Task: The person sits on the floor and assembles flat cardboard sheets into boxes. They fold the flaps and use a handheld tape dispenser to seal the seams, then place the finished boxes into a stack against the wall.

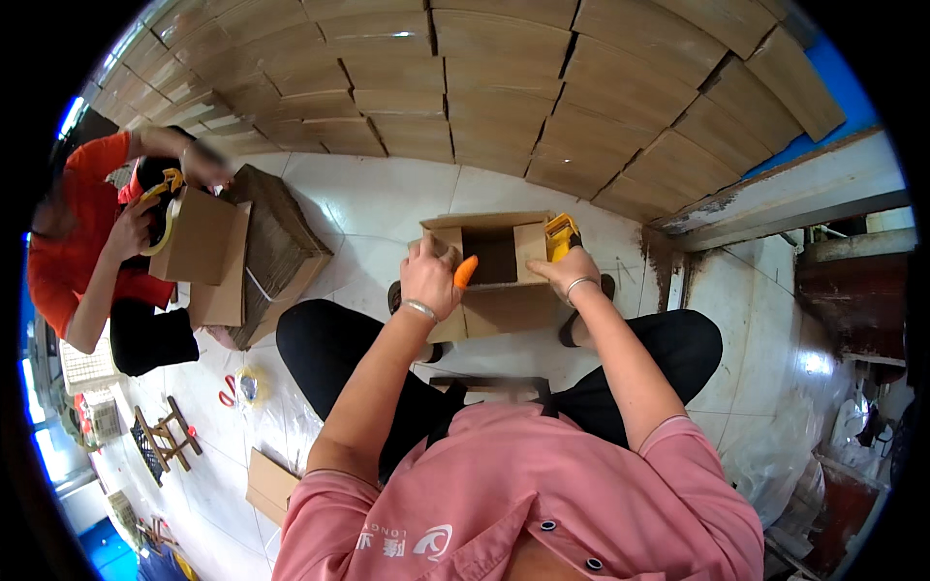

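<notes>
The cardboard box point(494, 276) stands on the white tiled floor point(387, 194) between my knees, its top flaps up and its dark inside open to me. My left hand point(429, 276) comes in with a bent elbow, a bracelet at the wrist, and its grip is closed over the left flap, pinching the cardboard; an orange piece point(466, 270) sticks out just beside my fingers, touching the box edge. My right hand point(573, 274) reaches straight from the lower right, bracelet on that wrist too, and its grip is wrapped around a yellow tape dispenser point(561, 235) pressed against the right flap.

My pink shirt and black trousers fill the bottom of the view. Beyond the box, a wall of flat brown cartons point(504, 77) runs across the top in stepped rows. To my left, a person in an orange top point(82, 242) holds a second brown box point(199, 237) with a roll of tape point(167, 225) against it, beside a tied bundle of flattened cartons point(276, 247). Red-handled scissors point(227, 390) and a clear tape roll point(252, 384) lie on the floor near my left knee, and a folded carton point(269, 484) lies lower down.
</notes>
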Available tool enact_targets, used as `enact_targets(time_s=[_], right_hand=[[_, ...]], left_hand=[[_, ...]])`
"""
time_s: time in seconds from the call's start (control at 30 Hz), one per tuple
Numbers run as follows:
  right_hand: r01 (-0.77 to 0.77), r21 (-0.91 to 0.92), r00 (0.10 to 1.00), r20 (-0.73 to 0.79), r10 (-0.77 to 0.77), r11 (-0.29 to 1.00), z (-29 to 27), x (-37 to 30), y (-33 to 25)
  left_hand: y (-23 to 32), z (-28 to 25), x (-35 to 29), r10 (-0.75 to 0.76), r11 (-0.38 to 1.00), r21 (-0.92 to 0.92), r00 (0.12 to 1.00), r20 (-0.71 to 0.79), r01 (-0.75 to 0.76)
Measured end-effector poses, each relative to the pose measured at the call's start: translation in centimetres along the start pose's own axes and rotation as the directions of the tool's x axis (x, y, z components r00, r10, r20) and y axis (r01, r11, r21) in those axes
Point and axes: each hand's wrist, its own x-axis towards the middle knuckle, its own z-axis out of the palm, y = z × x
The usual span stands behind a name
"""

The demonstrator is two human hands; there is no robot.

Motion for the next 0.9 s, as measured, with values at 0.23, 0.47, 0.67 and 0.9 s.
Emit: enact_targets(time_s=[0.23,0.47,0.67,0.9], right_hand=[[-0.008,0.103,0.997,0.076,0.001,0.995,1.3,1.1,1.6],[0.021,0.288,0.999,-0.04,-0.01,0.957,1.9,1.7,4.3],[0.279,0.64,0.951,-0.288,-0.113,0.716,-4.2,0.2,1.4],[0.384,0.783,0.751,0.044,-0.659,0.49,-6.7,-2.2,-4.3]], left_hand=[[-1.3,3.1,2.3,-0.159,0.986,-0.107,0.931,-0.329,0.13],[-1.8,3.6,3.5,-0.066,0.986,-0.162,0.832,-0.551,-0.029],[-3.2,5.1,2.7,-0.074,0.972,-0.229,0.873,-0.482,-0.044],[-2.5,5.6,3.6,-0.287,0.93,-0.28,0.945,-0.157,0.236]])
